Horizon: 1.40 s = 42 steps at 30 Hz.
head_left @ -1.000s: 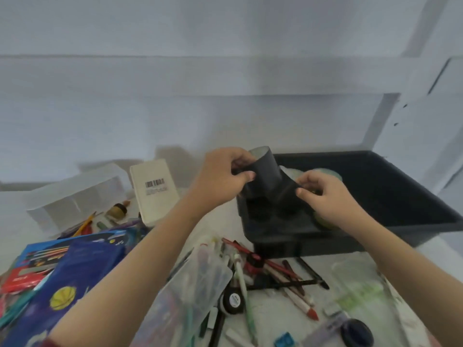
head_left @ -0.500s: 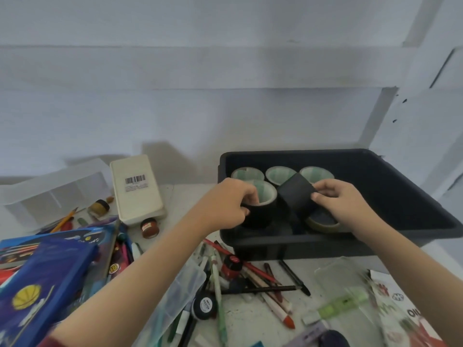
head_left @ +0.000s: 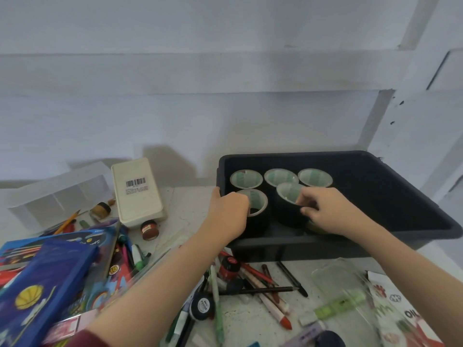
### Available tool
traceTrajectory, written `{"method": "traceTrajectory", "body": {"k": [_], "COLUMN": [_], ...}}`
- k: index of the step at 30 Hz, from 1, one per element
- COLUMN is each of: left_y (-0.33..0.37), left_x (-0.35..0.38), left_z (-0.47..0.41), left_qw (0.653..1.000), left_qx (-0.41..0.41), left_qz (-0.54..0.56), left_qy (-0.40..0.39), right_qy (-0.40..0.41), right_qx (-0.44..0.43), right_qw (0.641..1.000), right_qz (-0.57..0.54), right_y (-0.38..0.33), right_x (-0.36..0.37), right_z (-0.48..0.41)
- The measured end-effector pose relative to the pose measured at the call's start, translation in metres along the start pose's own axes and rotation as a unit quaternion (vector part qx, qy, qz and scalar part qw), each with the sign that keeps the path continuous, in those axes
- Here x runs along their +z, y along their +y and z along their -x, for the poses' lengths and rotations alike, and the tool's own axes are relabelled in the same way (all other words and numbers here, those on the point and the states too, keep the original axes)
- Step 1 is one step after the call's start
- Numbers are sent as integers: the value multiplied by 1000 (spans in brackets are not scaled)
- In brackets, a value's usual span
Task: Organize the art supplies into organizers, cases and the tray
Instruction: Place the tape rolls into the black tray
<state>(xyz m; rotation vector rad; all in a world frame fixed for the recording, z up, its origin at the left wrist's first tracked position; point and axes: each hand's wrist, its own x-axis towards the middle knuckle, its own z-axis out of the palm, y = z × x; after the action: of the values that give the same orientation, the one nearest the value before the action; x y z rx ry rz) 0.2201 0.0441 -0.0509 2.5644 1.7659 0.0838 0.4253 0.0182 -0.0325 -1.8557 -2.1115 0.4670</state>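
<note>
Tape is pretty much the only thing sorted so far. The black tray point(head_left: 400, 160) has five rolls standing on end at its left side: three rolls in the back row point(head_left: 281, 177) and two in front of them. The person's left hand point(head_left: 229, 211) is curled around the front-left roll point(head_left: 258, 200), and the right hand point(head_left: 323, 211) is pinching the rim of the front-right roll point(head_left: 286, 195) with fingertips hooked into its core. Looks to me like both are just being nudged into line. There may be another roll lying flat under the right hand, can't really tell.

Everything else is waiting, I'd say. A big heap of pens and pencils point(head_left: 263, 284) is scattered on the table in front of the tray, a couple of little paint jars point(head_left: 149, 229) sit beside the white box point(head_left: 136, 194), and blue boxes point(head_left: 42, 284) are piled at the left. The clear organizer point(head_left: 57, 194) at the back looks unused. So early days, most of the job is ahead.
</note>
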Motion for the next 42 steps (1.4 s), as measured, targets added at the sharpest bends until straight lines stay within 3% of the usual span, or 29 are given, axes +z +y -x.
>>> {"method": "traceTrajectory", "body": {"k": [3, 6, 18, 23, 26, 29, 35, 39, 42], "left_y": [0, 1, 1, -1, -4, -3, 29, 45, 50], "left_x": [4, 2, -10, -7, -5, -4, -9, -8, -4], "left_z": [-2, -2, 3, 1, -1, -6, -23, -33, -34], "left_qw": [1000, 1000, 995, 992, 990, 987, 980, 980, 981], "left_qx": [-3, 10, 87, 105, 109, 119, 160, 157, 166], "left_qz": [4, -2, 57, 66, 81, 103, 121, 118, 95], "left_qy": [-1, -6, 10, 15, 24, 39, 14, -41, -39], "right_qy": [-28, -43, -58, -101, -53, 21, -136, -176, -183], "right_qx": [-21, -32, -45, -48, -45, 11, 88, 96, 91], "right_qw": [995, 992, 993, 992, 997, 998, 986, 977, 972], "right_qz": [95, 113, 94, 53, -22, -62, 28, 80, 117], "right_y": [-5, -9, -7, 0, 10, 28, 51, 53, 52], "right_x": [2, 3, 0, -4, -13, -23, -19, -13, -12], "right_z": [-2, -4, -8, -11, -12, -14, -15, -18, -20]}}
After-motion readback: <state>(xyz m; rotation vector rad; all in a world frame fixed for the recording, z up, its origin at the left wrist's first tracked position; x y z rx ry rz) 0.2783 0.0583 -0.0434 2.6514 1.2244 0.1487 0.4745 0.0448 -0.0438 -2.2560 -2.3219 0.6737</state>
